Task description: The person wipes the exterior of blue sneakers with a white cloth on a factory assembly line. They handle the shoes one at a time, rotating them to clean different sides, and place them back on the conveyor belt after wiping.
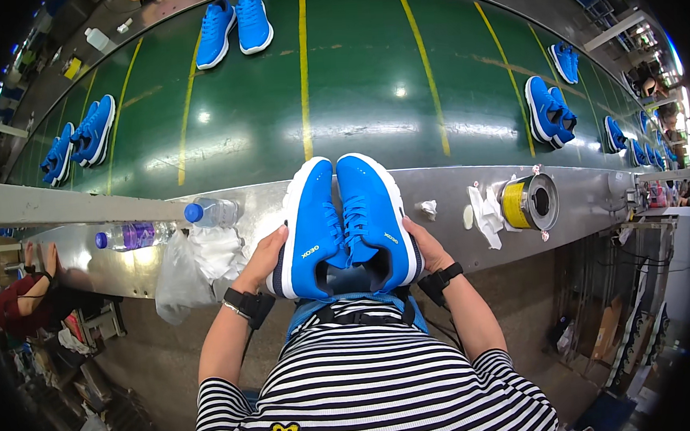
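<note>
A pair of blue shoes (345, 223) with white soles sits side by side, heels toward the person, toes reaching over the metal ledge (455, 209) at the edge of the green conveyor belt (353, 96). The left hand (264, 256) presses flat along the outer side of the left shoe, the right hand (426, 246) cups the outer side of the right one; between them they squeeze the pair together. Nothing grips from below that I can see, so a slackening of either palm could let a shoe slide off toward the striped lap. The toes also jut toward the belt, and a nudge forward could tip them onto it askew.

Just left, two plastic bottles with blue caps (210, 213) lie on their sides on the ledge, looking clear and nearly empty; an elbow could roll them off. A crumpled plastic bag (198, 264) hangs beside them. Right, a yellow tape roll (527, 203) rests near some white scraps (483, 215). Other blue pairs (234, 25) dot the belt.
</note>
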Tool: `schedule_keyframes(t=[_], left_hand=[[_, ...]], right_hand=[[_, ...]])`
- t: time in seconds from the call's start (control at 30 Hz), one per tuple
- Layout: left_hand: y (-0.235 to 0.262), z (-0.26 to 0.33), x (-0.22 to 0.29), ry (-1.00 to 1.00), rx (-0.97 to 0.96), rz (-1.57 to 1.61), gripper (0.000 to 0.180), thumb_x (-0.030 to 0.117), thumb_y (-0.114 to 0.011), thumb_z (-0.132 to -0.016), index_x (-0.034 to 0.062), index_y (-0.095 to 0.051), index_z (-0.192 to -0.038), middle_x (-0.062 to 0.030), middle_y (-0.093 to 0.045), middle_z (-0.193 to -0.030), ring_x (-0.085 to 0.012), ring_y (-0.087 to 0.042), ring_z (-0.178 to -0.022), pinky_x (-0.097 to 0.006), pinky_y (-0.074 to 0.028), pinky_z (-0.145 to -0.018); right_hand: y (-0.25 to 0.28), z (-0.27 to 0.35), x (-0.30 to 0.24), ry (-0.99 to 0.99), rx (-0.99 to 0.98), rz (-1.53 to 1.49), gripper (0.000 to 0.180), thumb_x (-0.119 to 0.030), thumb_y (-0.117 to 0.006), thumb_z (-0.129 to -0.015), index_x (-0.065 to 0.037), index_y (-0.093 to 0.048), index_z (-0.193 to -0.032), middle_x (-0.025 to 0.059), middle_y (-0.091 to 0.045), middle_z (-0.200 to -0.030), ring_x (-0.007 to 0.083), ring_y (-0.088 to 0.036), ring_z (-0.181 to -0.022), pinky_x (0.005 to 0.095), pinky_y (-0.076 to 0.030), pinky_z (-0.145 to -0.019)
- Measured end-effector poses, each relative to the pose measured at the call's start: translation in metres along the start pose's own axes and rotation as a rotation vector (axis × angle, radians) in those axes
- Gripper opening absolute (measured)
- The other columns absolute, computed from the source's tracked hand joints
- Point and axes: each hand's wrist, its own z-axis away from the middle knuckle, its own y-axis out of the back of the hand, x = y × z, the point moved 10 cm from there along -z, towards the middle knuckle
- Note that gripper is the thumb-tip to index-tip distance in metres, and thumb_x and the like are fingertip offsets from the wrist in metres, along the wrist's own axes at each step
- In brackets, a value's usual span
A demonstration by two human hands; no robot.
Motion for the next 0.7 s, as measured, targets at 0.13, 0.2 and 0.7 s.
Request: schedule_keyframes(t=[0.13, 0.2, 0.7], left_hand=[[0.000, -0.003, 0.001, 0.004, 0.001, 0.008, 0.051, 0.038, -0.040, -0.093, -0.0049, -0.047, -0.121, -0.0113, -0.054, -0.116, -0.0153, -0.052, -0.102, -0.026, -0.041, -0.088], [0.000, -0.003, 0.003, -0.015, 0.011, -0.013, 0.051, 0.038, -0.040, -0.093, -0.0051, -0.048, -0.119, -0.0116, -0.055, -0.115, -0.0154, -0.052, -0.101, -0.026, -0.041, -0.088], [0.009, -0.025, 0.024, 0.010, 0.152, 0.327, 0.065, 0.048, -0.038, -0.091, -0.0093, -0.044, -0.120, -0.0177, -0.056, -0.113, -0.0207, -0.056, -0.100, -0.029, -0.045, -0.086]], right_hand=[[0.001, 0.003, -0.004, 0.007, 0.025, -0.011, 0.044, -0.035, -0.045, -0.091, 0.000, -0.047, -0.118, 0.0113, -0.059, -0.106, 0.0160, -0.060, -0.088, 0.0269, -0.050, -0.077], [0.002, 0.003, -0.003, 0.006, 0.027, -0.019, 0.045, -0.035, -0.045, -0.091, 0.000, -0.047, -0.118, 0.0115, -0.059, -0.107, 0.0164, -0.060, -0.088, 0.0272, -0.050, -0.078], [-0.012, -0.001, -0.049, 0.188, 0.105, -0.266, 0.054, -0.043, -0.049, -0.088, -0.002, -0.044, -0.123, 0.0127, -0.056, -0.114, 0.0224, -0.057, -0.099, 0.0336, -0.047, -0.086]])
